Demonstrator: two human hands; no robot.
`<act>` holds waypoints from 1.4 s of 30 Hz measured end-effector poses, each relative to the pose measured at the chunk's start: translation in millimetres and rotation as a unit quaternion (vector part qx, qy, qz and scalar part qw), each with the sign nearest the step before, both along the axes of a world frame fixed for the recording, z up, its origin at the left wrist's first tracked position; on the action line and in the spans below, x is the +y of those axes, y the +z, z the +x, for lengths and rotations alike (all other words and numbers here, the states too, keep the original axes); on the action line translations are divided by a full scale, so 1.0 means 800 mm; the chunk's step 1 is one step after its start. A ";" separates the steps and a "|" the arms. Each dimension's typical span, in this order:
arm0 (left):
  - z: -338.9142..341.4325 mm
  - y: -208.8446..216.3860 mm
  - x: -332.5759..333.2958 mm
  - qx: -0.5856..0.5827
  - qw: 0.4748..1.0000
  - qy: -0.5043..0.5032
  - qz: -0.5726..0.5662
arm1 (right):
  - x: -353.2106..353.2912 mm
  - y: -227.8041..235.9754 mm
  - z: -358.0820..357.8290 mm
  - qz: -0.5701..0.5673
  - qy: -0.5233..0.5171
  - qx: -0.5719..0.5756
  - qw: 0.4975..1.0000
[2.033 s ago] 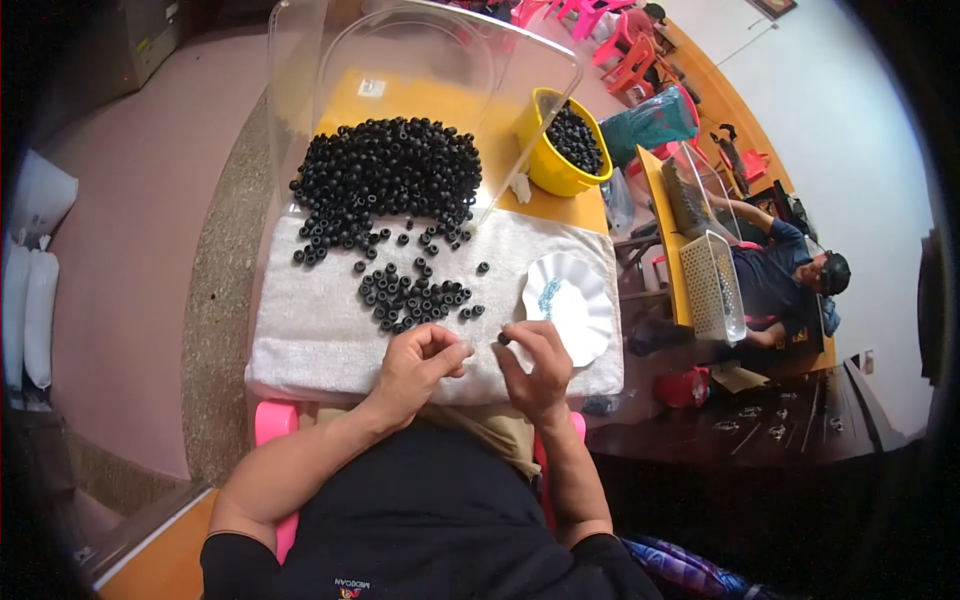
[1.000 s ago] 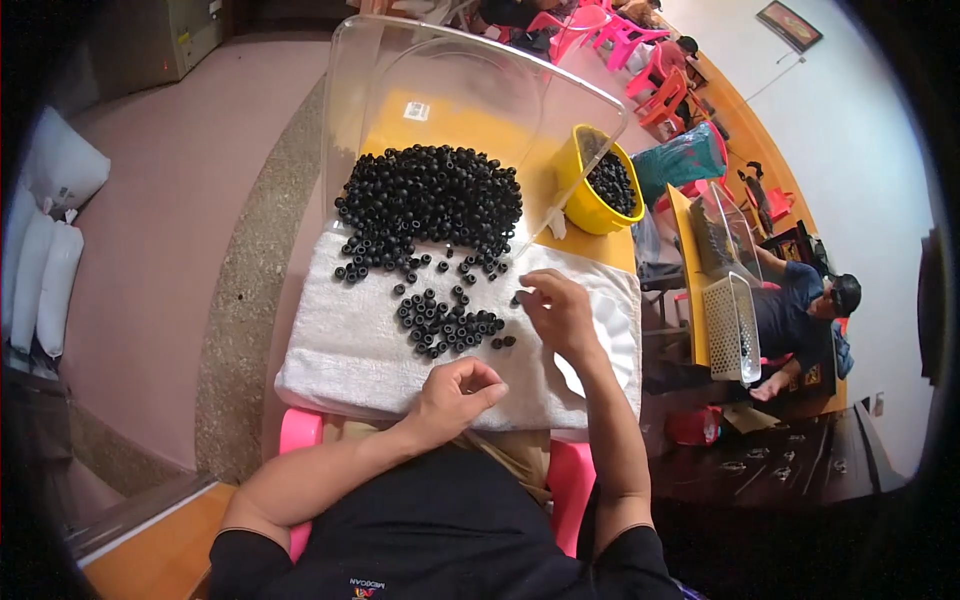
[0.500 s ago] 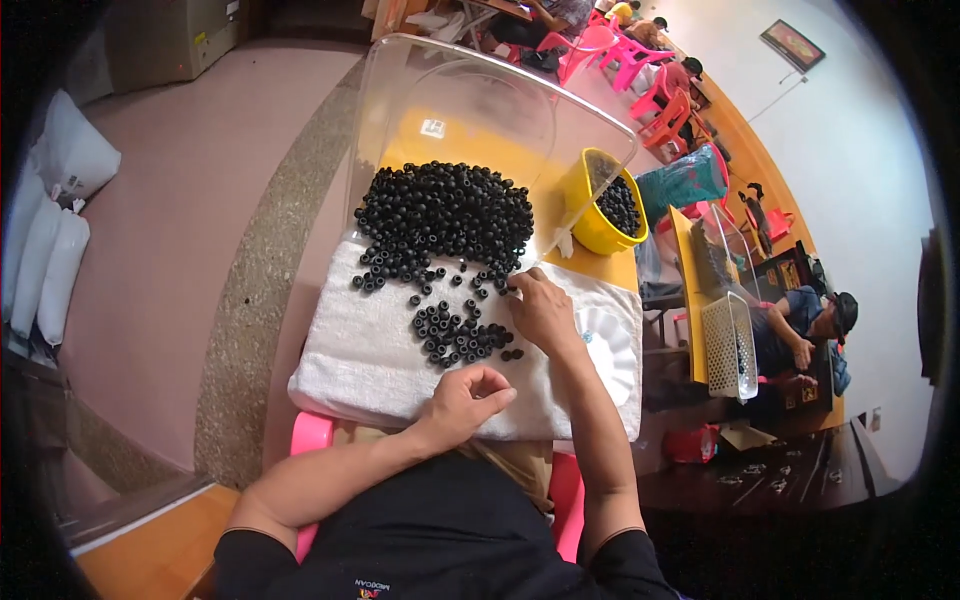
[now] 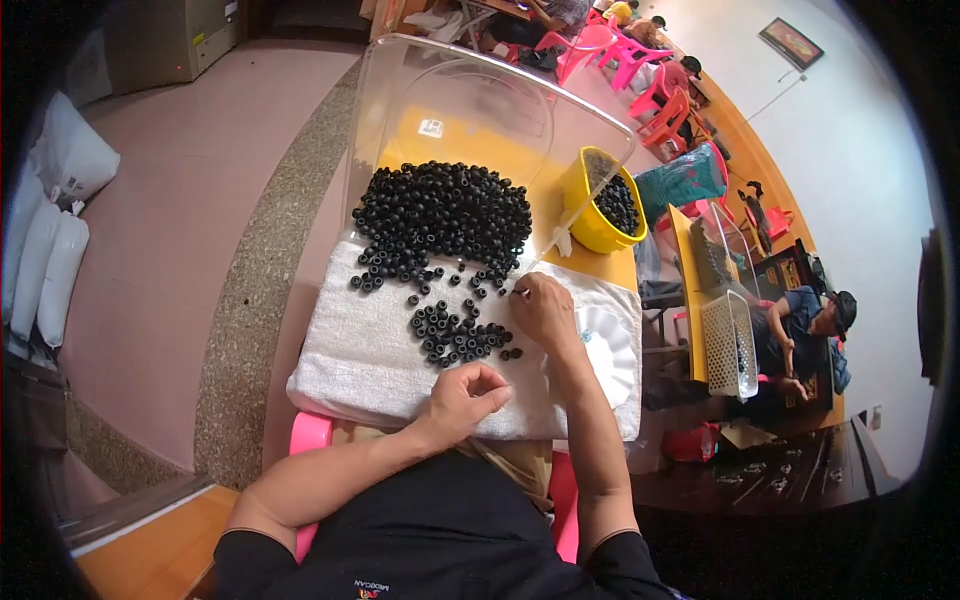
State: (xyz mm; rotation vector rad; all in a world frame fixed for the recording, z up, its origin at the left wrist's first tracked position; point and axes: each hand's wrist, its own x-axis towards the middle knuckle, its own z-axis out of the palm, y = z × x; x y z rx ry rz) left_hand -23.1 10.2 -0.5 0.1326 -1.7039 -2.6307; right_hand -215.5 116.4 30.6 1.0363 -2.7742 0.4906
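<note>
Many small black ring-shaped beads (image 4: 440,215) lie heaped at the mouth of a clear plastic tray (image 4: 378,110) and spill onto a white towel (image 4: 345,350). A smaller loose cluster of beads (image 4: 455,335) sits nearer to me. My right hand (image 4: 545,308) is at the cluster's right, thumb and fingertips pinched together over a dark bead, mostly hidden by the fingers. Just below the cluster, my left hand (image 4: 463,402) rests low on the towel with curled fingers, thumb and index close together. Whatever they hold, if anything, is too small to tell.
A yellow tub (image 4: 600,235) of black pieces stands right of the tray. A white scalloped dish (image 4: 610,350) lies beside my right forearm. At the right, a co-worker (image 4: 800,330) sits by a white perforated basket (image 4: 730,345). White sacks (image 4: 60,270) are far left.
My right hand has drawn back slightly toward me and to the right, fingertips pinched. My left hand has barely moved. The co-worker's hands at the right have shifted.
</note>
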 end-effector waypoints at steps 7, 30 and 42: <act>-0.003 0.000 -0.005 -0.021 0.996 0.011 0.089 | 0.021 0.045 0.068 -0.219 0.089 -0.133 0.963; 0.002 0.006 -0.012 -0.046 0.967 -0.135 0.212 | 0.075 0.029 0.183 -0.319 0.156 -0.111 0.928; 0.005 0.034 -0.009 -0.039 0.979 -0.128 0.155 | 0.072 0.029 0.198 -0.312 0.129 -0.015 0.941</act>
